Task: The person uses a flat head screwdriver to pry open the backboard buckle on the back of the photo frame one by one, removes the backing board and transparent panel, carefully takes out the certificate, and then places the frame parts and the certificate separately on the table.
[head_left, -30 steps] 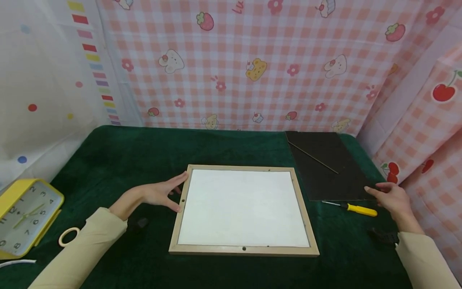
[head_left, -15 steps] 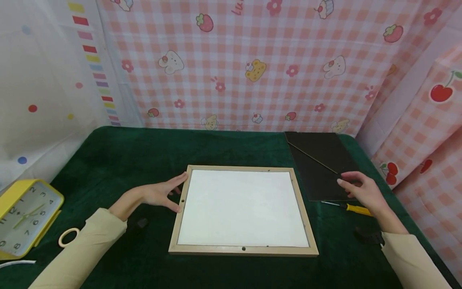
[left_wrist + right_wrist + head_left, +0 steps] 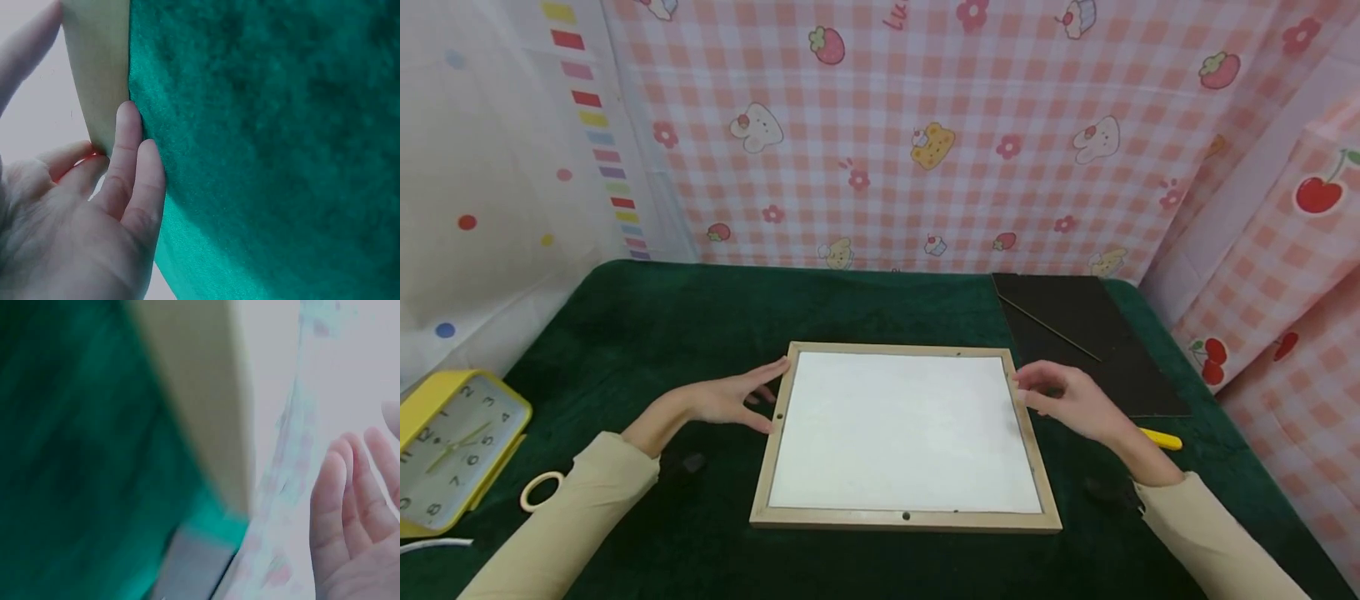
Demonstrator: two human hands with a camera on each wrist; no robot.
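Observation:
A light wooden frame [image 3: 835, 518] lies flat on the green cloth, with a white panel [image 3: 906, 433] inside it. Dark spots dot its border. My left hand [image 3: 722, 402] rests at the frame's left side, thumb and forefinger spread along the edge. In the left wrist view, other fingers [image 3: 130, 134] touch the frame's outer side [image 3: 100, 56]. At the upper right side is my right hand [image 3: 1071, 404], fingertips close to the border; contact is unclear. The right wrist view shows its fingers [image 3: 328, 500] loosely bent, with nothing visible in them, beside the blurred frame side [image 3: 203, 387].
A black board [image 3: 1120, 383] lies at the back right with a thin rod [image 3: 1048, 327] across it. The yellow handle of a screwdriver [image 3: 1161, 439] shows behind the right forearm. At left are a yellow clock [image 3: 467, 450], a cream ring [image 3: 541, 492] and a white cord [image 3: 433, 544].
My right hand has swung left from beside the screwdriver, over the black board, to the frame's right side. It now hides most of the screwdriver. The left hand and frame stay put.

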